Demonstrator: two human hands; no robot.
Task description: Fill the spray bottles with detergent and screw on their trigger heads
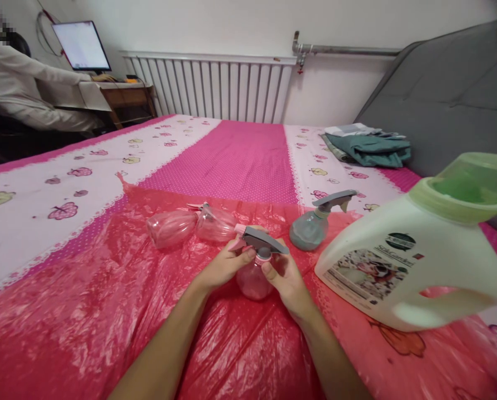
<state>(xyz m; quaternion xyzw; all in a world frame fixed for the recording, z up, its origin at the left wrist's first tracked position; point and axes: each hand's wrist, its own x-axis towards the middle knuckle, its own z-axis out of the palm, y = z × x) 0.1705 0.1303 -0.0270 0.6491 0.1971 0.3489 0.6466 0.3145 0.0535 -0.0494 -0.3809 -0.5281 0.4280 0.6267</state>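
Observation:
Both hands hold one small clear spray bottle (254, 280) with a grey and pink trigger head, upright over the red plastic sheet (119, 311). My left hand (227, 264) is closed around the left side of the head and neck. On the other side, my right hand (287, 278) grips the neck and the bottle's right side, its thumb on the pink collar. Two clear bottles lie just beyond: one bottle (173, 229) at the left, another bottle (215, 225) beside it. To the right stands a second spray bottle (309, 229) with a grey head and cloudy contents.
A large pale detergent jug (393, 266) with a green cap stands close on the right. Folded cloths (367, 145) lie near the grey headboard (448, 94). Across the bed, a radiator (215, 86) lines the wall. A person (35, 83) sits at a desk with a monitor (81, 47).

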